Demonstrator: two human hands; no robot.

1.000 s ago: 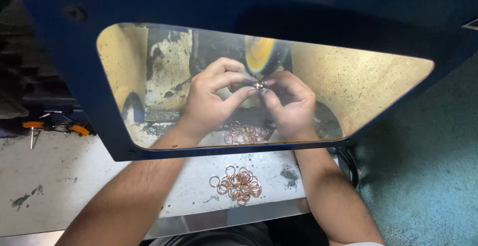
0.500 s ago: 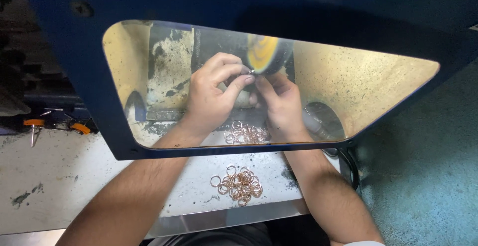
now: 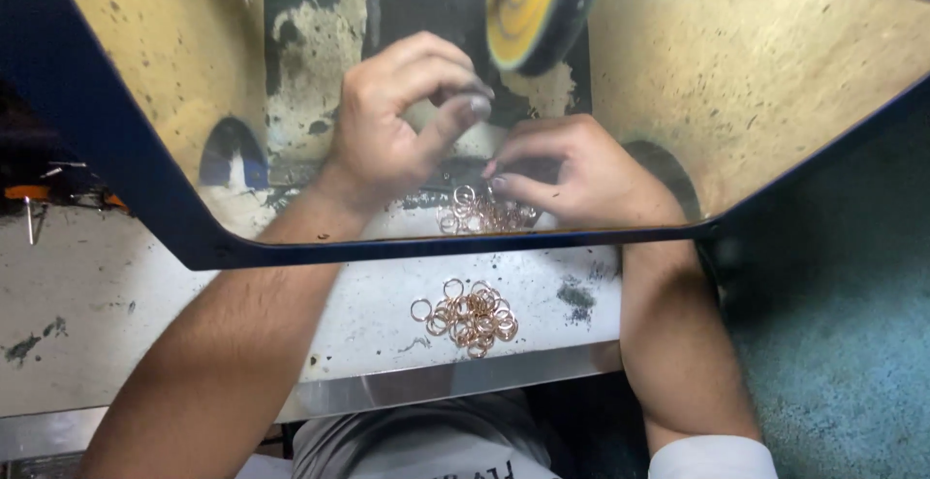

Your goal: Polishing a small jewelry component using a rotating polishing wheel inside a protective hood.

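Observation:
My left hand [image 3: 392, 125] is raised inside the machine's hood, thumb pinched against the fingertips just below the yellow buffing wheel [image 3: 533, 4]. Whether anything sits in that pinch is hidden. My right hand [image 3: 581, 179] lies lower, its fingertips down on a small heap of copper-coloured rings [image 3: 480, 213] inside the hood. I cannot see if it grips one. A second heap of the same rings [image 3: 470, 314] lies on the pale bench top in front of the hood, between my forearms.
The dark blue hood frame [image 3: 436, 247] crosses in front of both wrists. The hood's inner walls [image 3: 756, 82] are stained yellow. Orange-handled tools [image 3: 29, 198] lie at the far left. A teal floor [image 3: 843, 343] shows on the right.
Both hands were together at the wheel. My right hand has dropped to the rings inside the hood and my left has drawn slightly back. The camera view has moved closer.

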